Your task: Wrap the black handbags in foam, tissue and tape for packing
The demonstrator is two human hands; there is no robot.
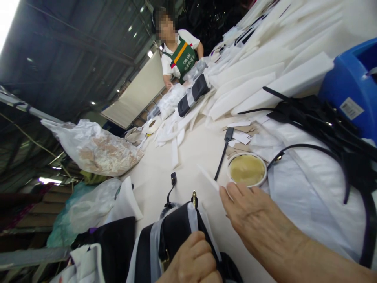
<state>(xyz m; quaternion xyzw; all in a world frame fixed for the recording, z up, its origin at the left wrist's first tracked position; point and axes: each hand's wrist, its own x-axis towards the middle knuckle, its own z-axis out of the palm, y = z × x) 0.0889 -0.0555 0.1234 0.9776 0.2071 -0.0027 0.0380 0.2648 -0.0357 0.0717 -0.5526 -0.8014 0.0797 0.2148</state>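
Observation:
A black handbag (pixel 175 226) with gold hardware and pale translucent wrapping strips stands at the bottom middle. My left hand (pixel 194 261) is closed against its near side, fingers curled over the edge. A thin white strip (pixel 207 179) sticks out from the pinched fingers of my right hand (pixel 255 214), to the right of the bag. Just beyond those fingers is a round white-rimmed tub (pixel 247 169) with a yellowish surface. A short black strap with a tag (pixel 173 179) extends from the bag's far side. Another black strap (pixel 224 151) lies beside the tub.
A blue bin (pixel 350 86) and a heap of black straps (pixel 326 125) occupy the right. White sheets (pixel 265 78) are piled at the back right. A clear bag of scraps (pixel 101 151) sits at the left edge. Across the table stands a person in a green apron (pixel 184 59).

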